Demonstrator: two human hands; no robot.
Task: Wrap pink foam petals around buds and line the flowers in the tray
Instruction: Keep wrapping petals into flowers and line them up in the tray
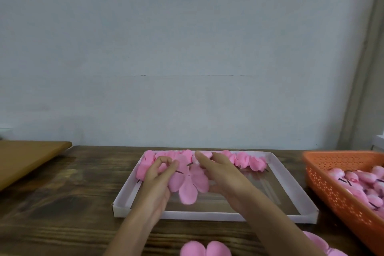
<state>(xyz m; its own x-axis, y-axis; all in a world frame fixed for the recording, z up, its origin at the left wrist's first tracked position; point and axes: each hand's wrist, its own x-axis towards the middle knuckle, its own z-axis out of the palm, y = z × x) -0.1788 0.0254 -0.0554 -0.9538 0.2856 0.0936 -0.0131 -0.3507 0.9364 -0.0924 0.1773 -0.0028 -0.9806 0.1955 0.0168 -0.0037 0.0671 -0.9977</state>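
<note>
My left fingers (164,159) are curled, thumb and forefinger closed in a loop, pinching the left edge of the petals (188,190). My right fingers (207,161) lie nearly straight, tips at a pale bud (195,161); whether they actually grip it I cannot tell, as my thumb is hidden.

The petals hang over the middle of the tray (207,215), lobes fanned toward the lower frame, the longest running straight down. The bud sits just above and right of their centre, nearer my right hand. Its dark stem (190,164) slants down-left toward that centre, so I judge threading it through comes next.

The finished flowers (245,161) line the tray's far edge. The orange basket (332,191) sits at right on the worktop (62,203).
</note>
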